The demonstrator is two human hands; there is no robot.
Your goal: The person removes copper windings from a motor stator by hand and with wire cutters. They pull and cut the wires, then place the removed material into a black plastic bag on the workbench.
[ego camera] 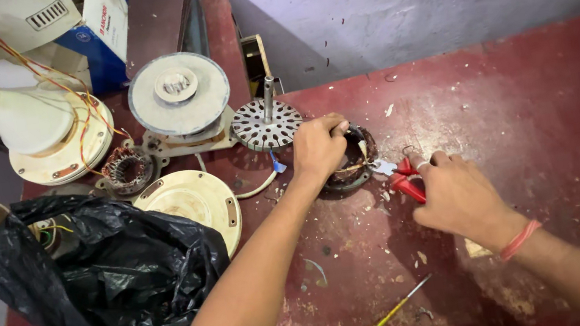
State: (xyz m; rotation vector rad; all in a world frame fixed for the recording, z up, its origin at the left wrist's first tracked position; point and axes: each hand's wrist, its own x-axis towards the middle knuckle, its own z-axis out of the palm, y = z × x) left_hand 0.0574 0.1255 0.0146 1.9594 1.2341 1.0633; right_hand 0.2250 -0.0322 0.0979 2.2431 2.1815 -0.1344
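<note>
Red-handled pliers [406, 182] are gripped in the right hand [456, 196], jaws at the near edge of the stator [352, 161]. Left hand [318, 147] is closed over the stator's far rim, pinning it to the red table [527, 112]. Rotor [266, 122] stands just behind the left hand. Yellow screwdriver [379, 324] lies near the table's front edge; black bag [104, 279] sits at left.

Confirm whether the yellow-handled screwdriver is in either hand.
No: the yellow-handled screwdriver lies on the red table, apart from both hands.
</note>
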